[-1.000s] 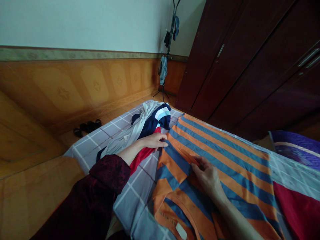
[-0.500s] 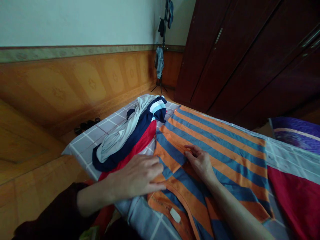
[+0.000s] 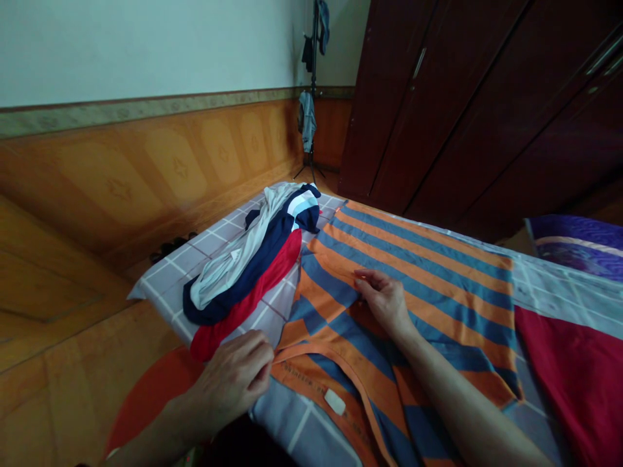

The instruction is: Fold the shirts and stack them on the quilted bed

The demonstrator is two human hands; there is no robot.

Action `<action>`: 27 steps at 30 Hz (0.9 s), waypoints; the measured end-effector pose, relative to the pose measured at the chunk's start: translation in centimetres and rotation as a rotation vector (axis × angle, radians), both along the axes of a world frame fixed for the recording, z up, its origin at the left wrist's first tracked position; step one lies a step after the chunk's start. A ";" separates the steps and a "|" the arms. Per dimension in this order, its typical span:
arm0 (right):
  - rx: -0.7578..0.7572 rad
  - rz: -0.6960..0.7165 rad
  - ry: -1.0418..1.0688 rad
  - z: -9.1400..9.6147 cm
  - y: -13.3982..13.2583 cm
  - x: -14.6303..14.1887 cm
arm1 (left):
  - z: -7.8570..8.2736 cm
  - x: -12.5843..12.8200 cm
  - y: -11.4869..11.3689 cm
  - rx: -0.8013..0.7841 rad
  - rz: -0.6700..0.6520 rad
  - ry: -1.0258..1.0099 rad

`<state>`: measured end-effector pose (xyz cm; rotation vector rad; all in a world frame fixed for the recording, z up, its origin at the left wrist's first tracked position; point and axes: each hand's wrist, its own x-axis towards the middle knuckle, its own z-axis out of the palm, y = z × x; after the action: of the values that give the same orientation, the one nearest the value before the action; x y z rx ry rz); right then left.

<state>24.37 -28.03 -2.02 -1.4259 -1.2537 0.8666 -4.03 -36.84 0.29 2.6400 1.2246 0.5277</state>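
Note:
An orange and blue striped T-shirt point(image 3: 438, 272) lies spread on the bed, its neckline and white label towards me. My left hand point(image 3: 238, 373) is closed at the near left edge of the collar, with the cloth pulled tight between its thumb and fingers. Over the middle of the shirt, my right hand point(image 3: 384, 299) is pinched, thumb against forefinger, on the fabric. Small folds run from that pinch. The fingertips of both hands are partly hidden.
Left of the shirt lies a pile of grey, navy and red clothes point(image 3: 243, 266). Red cloth point(image 3: 574, 363) lies at the right. The checked bedsheet point(image 3: 165, 279) ends near an orange-red round seat point(image 3: 150, 395). A coat stand point(image 3: 313, 84) and dark wardrobe point(image 3: 438, 110) stand behind.
My left hand has moved down and left to the collar's edge and closed on it, drawing that corner outward. My right hand stays pinched at nearly the same place on the shirt.

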 end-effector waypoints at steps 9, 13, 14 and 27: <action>0.047 0.043 -0.289 0.5 -1.0 0.4 | 0.2 0.8 -0.5 -0.190 -0.080 0.147; 0.042 0.057 -0.663 0.8 -1.3 0.4 | 2.0 0.6 0.0 -0.259 -0.118 0.227; 0.034 0.059 -0.703 1.0 -1.4 0.3 | 2.8 0.5 0.3 -0.268 -0.152 0.244; 0.159 0.172 -0.932 1.0 -2.4 -0.5 | 5.3 5.6 17.1 -0.191 -0.161 -0.009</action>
<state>23.91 -30.42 -1.05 -1.6600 -2.0984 0.1533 1.60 -19.77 5.58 2.5414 0.9948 0.3754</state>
